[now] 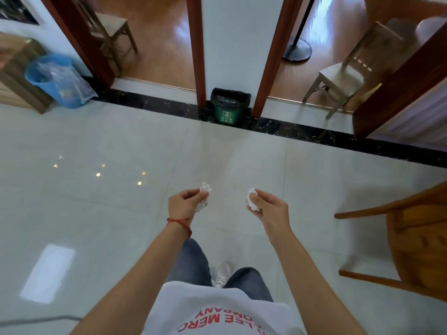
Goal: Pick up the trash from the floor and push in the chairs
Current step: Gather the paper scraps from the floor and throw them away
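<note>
fingers of left hand (185, 201) pinching crumpled tissue (205, 192), right hand (268, 205) gripping paper wad (251, 200)

glossy tiled floor (121, 141), crumpled white paper wads (205, 189), polished wooden chair (411, 238), green plastic bin (227, 114)

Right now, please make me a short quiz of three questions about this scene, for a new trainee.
1. True or false: both hands hold crumpled paper.
2. Which bin stands against the wall straight ahead? A. blue B. green C. red
3. Fill in: the left wrist wears a red ____.

Key:
1. True: the left hand and the right hand each pinch a paper ball.
2. B, the green bin; the blue bin stands far left.
3. String.
</note>
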`<move>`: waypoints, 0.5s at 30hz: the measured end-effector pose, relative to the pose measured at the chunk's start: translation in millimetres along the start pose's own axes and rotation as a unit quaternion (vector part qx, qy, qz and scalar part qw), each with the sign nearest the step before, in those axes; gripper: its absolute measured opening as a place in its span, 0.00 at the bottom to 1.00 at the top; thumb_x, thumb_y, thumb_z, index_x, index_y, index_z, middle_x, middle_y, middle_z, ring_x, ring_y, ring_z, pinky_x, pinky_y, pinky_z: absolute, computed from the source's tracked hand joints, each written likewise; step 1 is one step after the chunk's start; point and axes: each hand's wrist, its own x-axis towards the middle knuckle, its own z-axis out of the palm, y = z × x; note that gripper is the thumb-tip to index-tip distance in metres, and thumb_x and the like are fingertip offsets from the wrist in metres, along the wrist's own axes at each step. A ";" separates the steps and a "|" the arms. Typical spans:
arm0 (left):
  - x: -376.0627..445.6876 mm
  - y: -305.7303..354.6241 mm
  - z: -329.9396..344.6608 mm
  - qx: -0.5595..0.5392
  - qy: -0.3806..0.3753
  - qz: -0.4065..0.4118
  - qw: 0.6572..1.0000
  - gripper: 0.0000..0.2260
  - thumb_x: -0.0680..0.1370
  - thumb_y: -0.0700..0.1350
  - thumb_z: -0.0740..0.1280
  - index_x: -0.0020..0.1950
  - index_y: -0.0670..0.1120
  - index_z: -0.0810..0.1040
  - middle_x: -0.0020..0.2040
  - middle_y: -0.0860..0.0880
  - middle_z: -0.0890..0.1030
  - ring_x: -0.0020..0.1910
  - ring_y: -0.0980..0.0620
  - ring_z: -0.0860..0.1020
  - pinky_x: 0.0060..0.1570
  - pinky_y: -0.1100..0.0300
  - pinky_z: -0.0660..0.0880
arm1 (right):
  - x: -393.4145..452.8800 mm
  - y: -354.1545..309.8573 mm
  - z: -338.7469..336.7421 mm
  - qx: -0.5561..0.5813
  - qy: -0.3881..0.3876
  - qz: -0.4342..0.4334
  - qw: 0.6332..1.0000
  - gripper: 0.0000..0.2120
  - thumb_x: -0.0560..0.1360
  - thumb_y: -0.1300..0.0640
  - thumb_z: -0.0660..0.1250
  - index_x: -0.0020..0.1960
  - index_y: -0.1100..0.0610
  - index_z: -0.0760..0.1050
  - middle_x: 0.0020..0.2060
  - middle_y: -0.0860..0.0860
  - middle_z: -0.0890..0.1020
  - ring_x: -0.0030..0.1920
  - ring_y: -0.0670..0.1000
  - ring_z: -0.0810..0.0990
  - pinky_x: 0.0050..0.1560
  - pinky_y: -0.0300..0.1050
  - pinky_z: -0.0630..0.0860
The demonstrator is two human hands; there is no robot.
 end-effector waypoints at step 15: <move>248.5 164.0 82.9 0.030 -0.032 -0.004 0.999 0.04 0.69 0.36 0.73 0.42 0.41 0.80 0.40 0.45 0.81 0.46 0.43 0.79 0.53 0.50 0.77 | 225.0 -125.7 134.5 0.040 0.056 0.010 0.998 0.13 0.70 0.66 0.70 0.54 0.68 0.77 0.43 0.58 0.81 0.44 0.56 0.80 0.43 0.42 0.81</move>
